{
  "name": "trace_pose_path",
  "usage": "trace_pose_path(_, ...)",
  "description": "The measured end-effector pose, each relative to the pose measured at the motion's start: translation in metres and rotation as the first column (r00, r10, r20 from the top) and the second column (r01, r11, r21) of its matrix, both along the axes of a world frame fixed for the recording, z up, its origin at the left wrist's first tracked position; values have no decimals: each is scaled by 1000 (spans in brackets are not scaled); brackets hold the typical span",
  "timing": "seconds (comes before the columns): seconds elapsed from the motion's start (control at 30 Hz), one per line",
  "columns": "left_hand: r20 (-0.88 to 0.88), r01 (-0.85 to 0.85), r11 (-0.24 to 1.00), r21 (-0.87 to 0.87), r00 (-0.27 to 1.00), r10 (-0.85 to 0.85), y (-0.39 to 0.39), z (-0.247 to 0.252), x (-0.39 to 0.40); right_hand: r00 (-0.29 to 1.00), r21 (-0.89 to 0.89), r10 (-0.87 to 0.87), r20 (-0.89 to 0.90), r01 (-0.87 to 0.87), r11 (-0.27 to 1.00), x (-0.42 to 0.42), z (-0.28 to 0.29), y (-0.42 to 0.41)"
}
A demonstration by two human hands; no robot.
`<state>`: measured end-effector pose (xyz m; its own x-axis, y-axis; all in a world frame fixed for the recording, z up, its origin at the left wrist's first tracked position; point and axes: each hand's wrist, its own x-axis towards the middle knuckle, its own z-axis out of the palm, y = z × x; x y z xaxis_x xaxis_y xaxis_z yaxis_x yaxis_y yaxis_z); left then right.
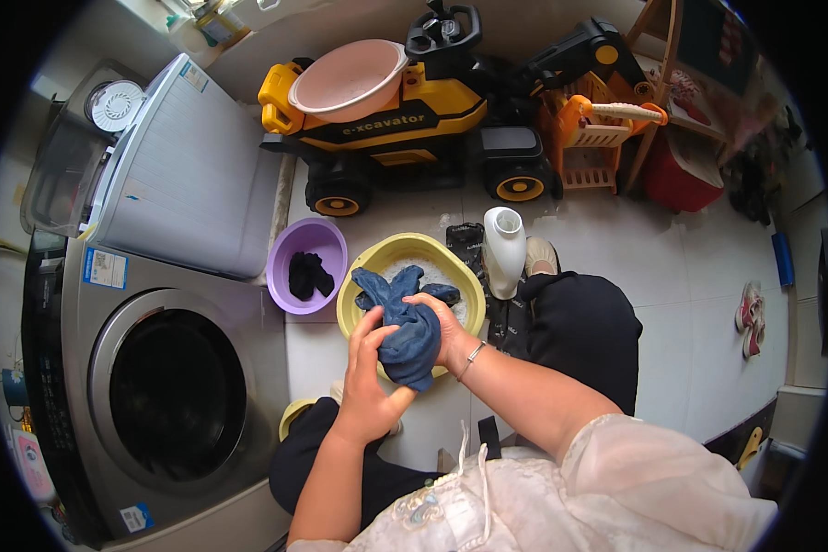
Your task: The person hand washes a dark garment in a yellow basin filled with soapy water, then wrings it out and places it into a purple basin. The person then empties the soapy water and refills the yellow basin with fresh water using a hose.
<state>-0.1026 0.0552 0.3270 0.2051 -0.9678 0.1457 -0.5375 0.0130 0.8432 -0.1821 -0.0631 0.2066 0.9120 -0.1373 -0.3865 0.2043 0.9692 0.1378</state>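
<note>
A bunched dark blue wet-looking cloth garment (408, 338) is held between my two hands above a yellow plastic basin (479, 290). My left hand (371, 372) cups its near left side, the fingers spread against the fabric. On the other side my right hand (441, 324) grips it, thumb lying across the top. Loose ends of the garment hang toward the far side of the basin. Whitish suds (403, 265) show inside the basin. The garment hides much of the basin's middle and near rim.
Left of the basin stands a purple tub (274, 276) with black cloth (309, 274) inside. A white bottle without a cap (505, 259) is to the right. A front-loading washing machine (172, 400) borders the left, and a toy excavator (400, 124) carrying a pink basin (348, 79) stands beyond.
</note>
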Motion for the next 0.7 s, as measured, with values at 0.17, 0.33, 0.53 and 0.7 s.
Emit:
trace_pose_path(0.17,672,138,990,36,730,-126,4,26,-2,999,-16,28,-27,-28,999,5,8,3)
trace_pose_path(0.33,677,3,987,-159,728,107,-1,1,8,991,4,-41,-127,42,999,8,11,3)
trace_pose_path(0.53,356,-428,899,-98,828,433,7,-38,28,962,13,-191,-194,197,980,31,-4,13)
trace_pose_path(0.7,-19,-636,769,64,770,638,9,-89,42,942,-125,-263,-207,241,962,40,0,16)
